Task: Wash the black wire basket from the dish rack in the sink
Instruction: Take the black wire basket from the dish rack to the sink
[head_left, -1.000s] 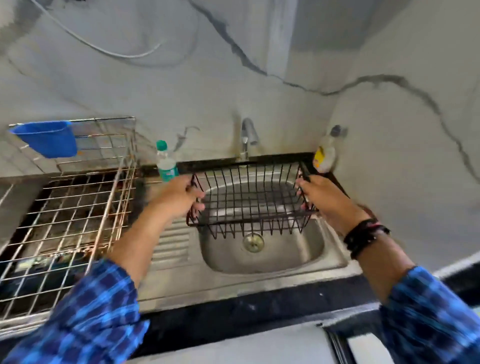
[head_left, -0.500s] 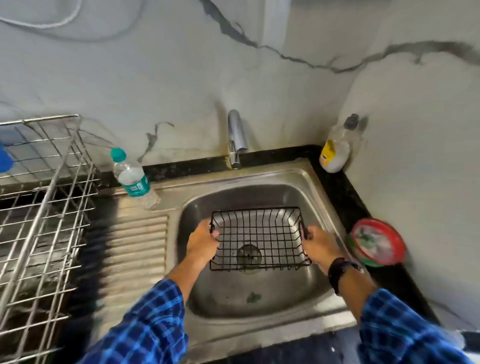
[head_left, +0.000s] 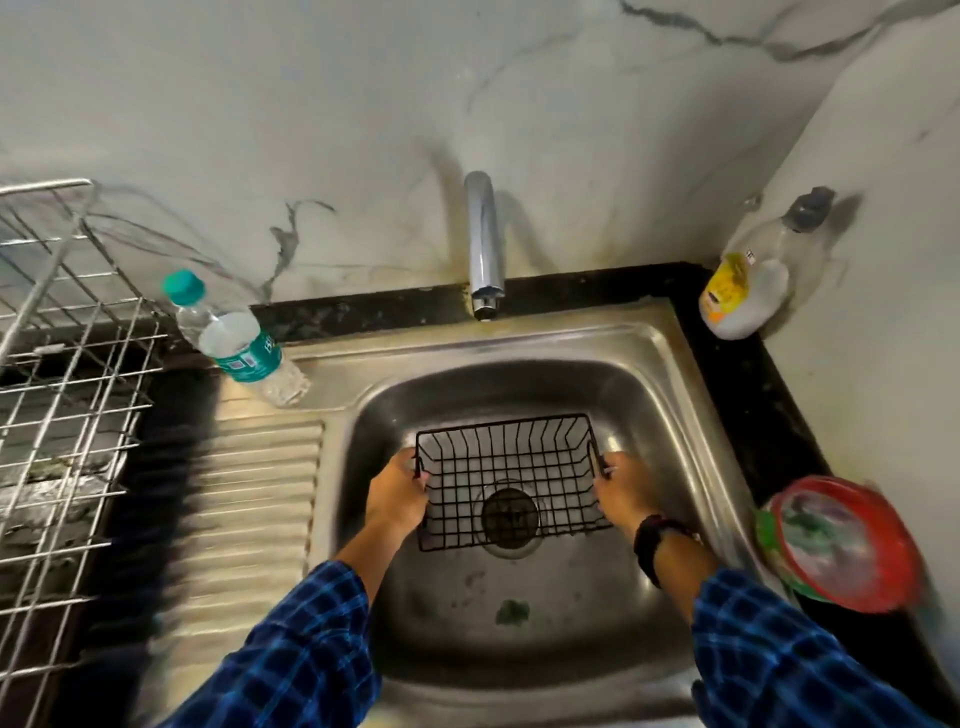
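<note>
Black wire basket (head_left: 511, 480) sits low inside the bowl of the steel sink (head_left: 670, 364), open side up, over the drain (head_left: 509, 514) and held at both short ends; whether it touches the sink floor I cannot tell. The sink fills the middle of the view, with its ribbed draining board at 9 o'clock; the steel dish rack (head_left: 67, 389) stands further out at 9 o'clock, blurred; the black bench (head_left: 737, 374) edges the sink at 12 and 3 o'clock; a red-rimmed bowl (head_left: 841, 545) rests on it at 4 o'clock; a soap bottle (head_left: 748, 291) stands in the corner at 2 o'clock; a green-capped water bottle (head_left: 239, 343) stands at 10 o'clock, near the rack; the tap (head_left: 483, 244) rises at 12 o'clock. The left hand (head_left: 397, 493) grips the basket's 9 o'clock end, fingers curled over the rim wire; the right hand (head_left: 626, 493), a dark wristband (head_left: 652, 540) behind it, grips the 3 o'clock end likewise.
</note>
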